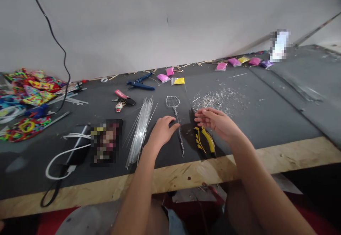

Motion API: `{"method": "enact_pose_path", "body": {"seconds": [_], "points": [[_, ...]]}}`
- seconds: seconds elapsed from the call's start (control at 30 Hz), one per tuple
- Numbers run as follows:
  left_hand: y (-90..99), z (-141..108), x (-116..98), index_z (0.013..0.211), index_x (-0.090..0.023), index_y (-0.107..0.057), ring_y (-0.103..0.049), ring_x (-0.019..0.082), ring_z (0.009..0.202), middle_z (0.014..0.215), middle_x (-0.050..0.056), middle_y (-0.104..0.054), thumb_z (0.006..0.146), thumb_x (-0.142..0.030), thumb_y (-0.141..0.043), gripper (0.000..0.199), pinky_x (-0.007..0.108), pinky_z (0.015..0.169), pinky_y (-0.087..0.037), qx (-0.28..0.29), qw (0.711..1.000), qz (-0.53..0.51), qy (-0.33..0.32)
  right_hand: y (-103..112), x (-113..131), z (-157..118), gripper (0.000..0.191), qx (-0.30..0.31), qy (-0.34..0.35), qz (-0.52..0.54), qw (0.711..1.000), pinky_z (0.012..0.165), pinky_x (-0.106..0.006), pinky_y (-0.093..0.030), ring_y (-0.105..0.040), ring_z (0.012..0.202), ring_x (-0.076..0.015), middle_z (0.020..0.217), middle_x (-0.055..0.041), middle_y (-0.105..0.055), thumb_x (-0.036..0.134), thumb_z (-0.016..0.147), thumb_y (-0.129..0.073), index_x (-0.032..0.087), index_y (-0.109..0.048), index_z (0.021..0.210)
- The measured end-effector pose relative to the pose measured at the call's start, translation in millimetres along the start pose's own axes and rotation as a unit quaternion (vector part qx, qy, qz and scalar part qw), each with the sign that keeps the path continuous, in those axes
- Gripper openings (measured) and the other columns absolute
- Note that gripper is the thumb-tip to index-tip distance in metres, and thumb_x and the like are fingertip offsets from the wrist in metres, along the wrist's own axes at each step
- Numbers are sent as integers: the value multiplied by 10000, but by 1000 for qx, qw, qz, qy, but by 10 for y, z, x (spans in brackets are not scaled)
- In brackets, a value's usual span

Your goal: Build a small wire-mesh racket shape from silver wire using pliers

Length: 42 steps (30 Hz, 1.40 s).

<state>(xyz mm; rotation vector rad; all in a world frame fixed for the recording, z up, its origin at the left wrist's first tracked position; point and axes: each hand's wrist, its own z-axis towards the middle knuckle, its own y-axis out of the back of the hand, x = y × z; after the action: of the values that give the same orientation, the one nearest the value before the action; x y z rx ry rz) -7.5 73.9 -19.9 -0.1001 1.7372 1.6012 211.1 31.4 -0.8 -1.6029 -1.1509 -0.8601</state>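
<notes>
A small wire racket with a mesh head lies on the dark tabletop, its head toward the wall. My left hand hovers by its shaft, thumb and fingers apart, with nothing seen in them. Pliers with yellow and black handles lie to the right of the racket. Over the jaws end of the pliers is my right hand, fingers loosely bent and spread; it appears to hold nothing. A bundle of straight silvery wires rests left of my left hand.
Wire scraps are scattered beyond my right hand. Blue pliers, keys and small coloured packets lie farther back. A white cable, a blurred dark item and colourful bundles occupy the left. The wooden edge runs in front.
</notes>
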Motion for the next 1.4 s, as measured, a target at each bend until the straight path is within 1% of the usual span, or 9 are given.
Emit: {"method": "enact_pose_path", "body": {"seconds": [0.17, 0.3, 0.53, 0.73, 0.9, 1.07, 1.2, 1.3, 1.4], "points": [[85, -22, 52, 1056, -202, -586, -566, 215, 905, 1058, 85, -615, 852, -402, -445, 320, 335, 807, -427, 19, 998, -55, 35, 52, 108, 225, 171, -42, 20, -53, 997, 650, -295, -521, -631, 749, -159, 893, -55, -661, 340, 728, -653, 210, -632, 837], [121, -40, 54, 1055, -192, -586, -554, 227, 941, 1088, 94, -604, 855, -363, -444, 299, 358, 844, -416, 27, 996, -74, 42, 45, 265, 694, 176, -69, 94, -201, 973, 650, -309, -493, -608, 748, -165, 880, -60, -648, 320, 722, -631, 199, -620, 849], [149, -105, 38, 1068, -211, -576, -504, 248, 1045, 1145, 73, -584, 843, -321, -472, 271, 402, 926, -370, 50, 993, -96, 49, -183, 328, 1772, 372, -98, 191, -577, 788, 795, -400, -455, -581, 947, -271, 1060, -137, -624, 188, 682, -574, 143, -607, 1050], [143, -133, 8, 1061, -229, -593, -491, 265, 1058, 1139, 74, -580, 829, -301, -488, 265, 434, 941, -357, 36, 988, -134, 72, -290, 252, 2366, 551, -96, 202, -603, 765, 924, -468, -368, -487, 1095, -319, 1181, -134, -571, 127, 616, -614, 173, -556, 1163], [153, -149, -10, 1058, -233, -600, -501, 270, 1050, 1132, 76, -594, 823, -293, -501, 262, 434, 933, -364, 37, 985, -147, 78, -283, 248, 2474, 363, -137, 179, -617, 754, 889, -615, -278, -409, 1122, -391, 1088, -139, -602, 288, 683, -630, 201, -639, 1036], [125, -155, -62, 1011, -242, -624, -564, 259, 928, 1007, 80, -647, 835, -326, -488, 238, 406, 842, -402, -13, 982, -164, 87, -262, 376, 2197, 258, -171, 179, -579, 777, 832, -534, -353, -522, 1009, -334, 966, -119, -647, 331, 829, -455, 216, -644, 961], [137, -155, -203, 985, -231, -625, -585, 221, 848, 929, 66, -660, 855, -331, -459, 233, 357, 785, -422, -42, 982, -167, 73, -180, 524, 1739, 224, -183, 246, -515, 801, 861, -440, -376, -485, 1114, -291, 1193, -115, -559, 309, 826, -463, 186, -649, 843], [115, -154, -285, 945, -221, -635, -588, 201, 844, 936, 59, -664, 851, -336, -473, 220, 336, 786, -427, -51, 975, -202, 73, -85, 596, 1288, 225, -130, 218, -429, 867, 768, -384, -424, -562, 945, -239, 1018, -93, -624, 326, 829, -476, 184, -650, 825], [52, -132, -310, 962, -208, -626, -593, 183, 849, 940, 59, -659, 815, -344, -534, 220, 316, 783, -443, -102, 940, -305, 113, -14, 589, 808, 241, 23, 123, -294, 948, 606, -302, -428, -554, 697, -168, 801, -54, -636, 393, 805, -536, 201, -664, 875]]}}
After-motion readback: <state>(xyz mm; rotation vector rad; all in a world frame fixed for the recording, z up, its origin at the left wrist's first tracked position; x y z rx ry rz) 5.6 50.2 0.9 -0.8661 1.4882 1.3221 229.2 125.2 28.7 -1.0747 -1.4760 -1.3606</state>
